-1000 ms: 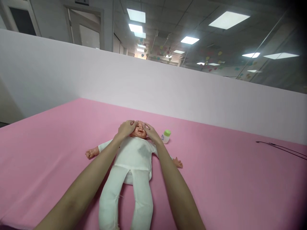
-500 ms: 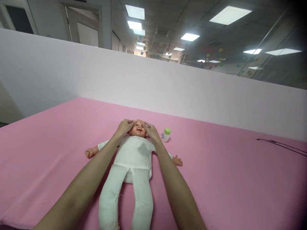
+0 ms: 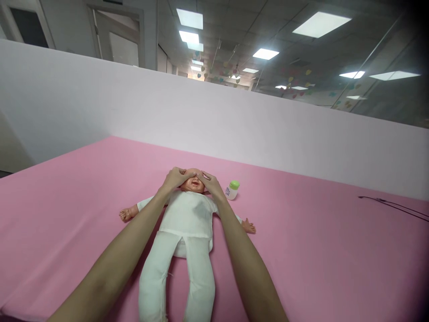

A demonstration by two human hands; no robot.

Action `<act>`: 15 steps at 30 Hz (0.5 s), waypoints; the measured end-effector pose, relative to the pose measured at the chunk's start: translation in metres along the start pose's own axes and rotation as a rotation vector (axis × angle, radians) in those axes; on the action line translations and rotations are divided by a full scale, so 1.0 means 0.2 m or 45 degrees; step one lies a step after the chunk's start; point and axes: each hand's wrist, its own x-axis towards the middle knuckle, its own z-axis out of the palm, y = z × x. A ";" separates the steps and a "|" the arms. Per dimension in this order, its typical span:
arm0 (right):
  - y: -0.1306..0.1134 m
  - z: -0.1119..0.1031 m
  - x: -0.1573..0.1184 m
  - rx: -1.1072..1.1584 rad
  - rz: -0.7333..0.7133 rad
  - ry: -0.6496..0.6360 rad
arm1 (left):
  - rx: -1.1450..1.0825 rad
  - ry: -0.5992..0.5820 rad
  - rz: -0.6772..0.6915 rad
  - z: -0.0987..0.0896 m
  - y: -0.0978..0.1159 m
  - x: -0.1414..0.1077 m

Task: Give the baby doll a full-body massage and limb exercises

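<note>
On its back lies a baby doll (image 3: 187,212) with a white cloth body, its head toward the far side and its arms spread out. My left hand (image 3: 174,177) cups one side of the doll's head, its thumb lying across the face at eye level. From the other side my right hand (image 3: 210,182) holds the head the same way. Both thumbs cover the doll's eyes and almost meet at the nose, while the mouth and chin show. Most of my fingers are hidden behind the head. A greyish patch marks the doll's chest.
A small white bottle with a green cap (image 3: 232,190) stands just right of my right hand. The pink cover (image 3: 301,250) spreads under the doll. Along the back rises a white partition (image 3: 234,120). A thin black cord (image 3: 392,203) lies at the far right.
Both thumbs have slid inward and down over the doll's eyes, which they flanked before. The palms and the doll stay in place.
</note>
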 end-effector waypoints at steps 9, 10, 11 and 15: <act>0.07 0.01 0.05 0.024 0.040 0.097 | -0.009 0.020 -0.003 0.00 -0.06 0.04; 0.07 0.01 0.05 0.031 0.044 0.098 | -0.016 0.019 -0.005 -0.01 -0.06 0.04; 0.07 0.00 0.05 0.042 0.048 0.095 | -0.019 0.018 -0.006 -0.01 -0.06 0.04; 0.06 -0.01 0.04 0.091 0.030 0.040 | -0.033 0.003 -0.004 0.00 -0.04 0.03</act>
